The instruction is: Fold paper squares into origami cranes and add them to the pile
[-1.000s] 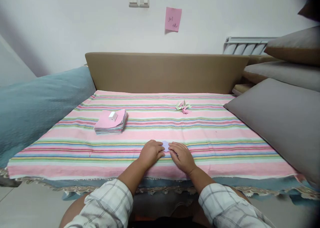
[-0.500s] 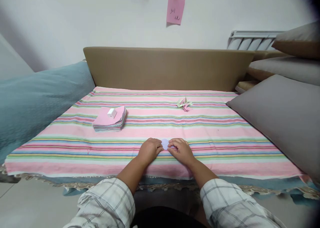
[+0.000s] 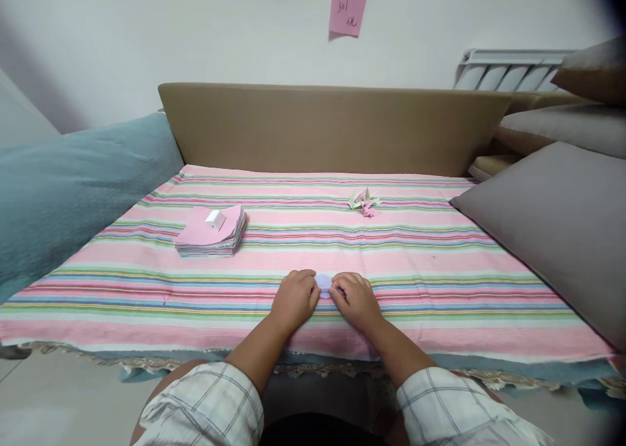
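Head view: both hands (image 3: 297,298) pinch lilac paper (image 3: 324,285) between them on the striped cloth (image 3: 293,257).

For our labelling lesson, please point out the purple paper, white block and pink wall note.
Purple paper (image 3: 324,285), head view: exposed middle.
White block (image 3: 215,220), head view: visible middle.
Pink wall note (image 3: 349,8), head view: centre.

White wall (image 3: 411,29) above brown backrest (image 3: 332,130)

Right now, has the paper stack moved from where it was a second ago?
No: the paper stack sits at the same place on the striped cloth; only the view shifted.
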A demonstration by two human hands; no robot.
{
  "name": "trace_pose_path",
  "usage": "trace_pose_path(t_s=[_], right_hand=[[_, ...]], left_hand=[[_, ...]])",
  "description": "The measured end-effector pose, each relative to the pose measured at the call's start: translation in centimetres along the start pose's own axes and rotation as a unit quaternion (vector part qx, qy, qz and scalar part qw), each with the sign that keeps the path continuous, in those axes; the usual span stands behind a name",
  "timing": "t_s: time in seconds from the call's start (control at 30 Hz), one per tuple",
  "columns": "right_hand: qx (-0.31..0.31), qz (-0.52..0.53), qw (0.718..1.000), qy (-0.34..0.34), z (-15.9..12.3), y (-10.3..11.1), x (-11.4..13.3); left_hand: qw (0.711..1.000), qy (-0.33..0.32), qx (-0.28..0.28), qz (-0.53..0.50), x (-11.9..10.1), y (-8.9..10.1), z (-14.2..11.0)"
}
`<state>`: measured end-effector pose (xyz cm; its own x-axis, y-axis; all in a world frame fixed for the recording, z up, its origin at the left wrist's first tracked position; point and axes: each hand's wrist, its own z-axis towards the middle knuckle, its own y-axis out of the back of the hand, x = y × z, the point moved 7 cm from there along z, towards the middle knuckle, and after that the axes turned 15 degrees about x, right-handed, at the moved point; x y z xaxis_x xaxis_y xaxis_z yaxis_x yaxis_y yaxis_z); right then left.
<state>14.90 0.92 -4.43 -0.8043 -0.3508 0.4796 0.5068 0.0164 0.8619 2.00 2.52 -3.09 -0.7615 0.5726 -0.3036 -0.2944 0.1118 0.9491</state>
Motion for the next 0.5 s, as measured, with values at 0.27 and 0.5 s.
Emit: trace_pose_path(t_s=[0.27,0.5], right_hand=[[0.007,-0.013,0.997,-0.070,0.8,-0.2,-0.5],[0.026,0.029,0.993,-0.110,1.4,-0.2,-1.1]], left_hand=[[0.998,0.056,0.004,-0.024,0.3,-0.1,0.6],[0.995,0.071,0.031,-0.065,1.0,-0.2,0.8]])
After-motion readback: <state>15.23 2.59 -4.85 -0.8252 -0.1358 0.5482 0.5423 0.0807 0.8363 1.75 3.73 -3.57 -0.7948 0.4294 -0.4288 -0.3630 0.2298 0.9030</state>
